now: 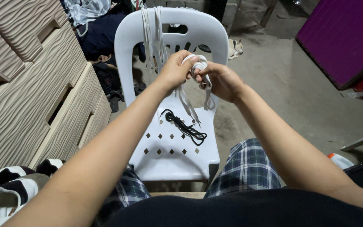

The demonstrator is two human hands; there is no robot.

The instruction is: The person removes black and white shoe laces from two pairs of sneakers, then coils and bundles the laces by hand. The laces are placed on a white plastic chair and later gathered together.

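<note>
My left hand and my right hand are raised together over a white plastic chair. Both grip a flat white shoelace that is wound in loops around the fingers of my right hand. Its loose ends hang down toward the seat. A bundled black shoelace lies on the seat below my hands. More white laces hang over the chair's backrest.
A beige plastic drawer cabinet stands at the left, a striped cloth at its foot. Dark clothes are piled behind the chair. A purple board leans at the right on the concrete floor.
</note>
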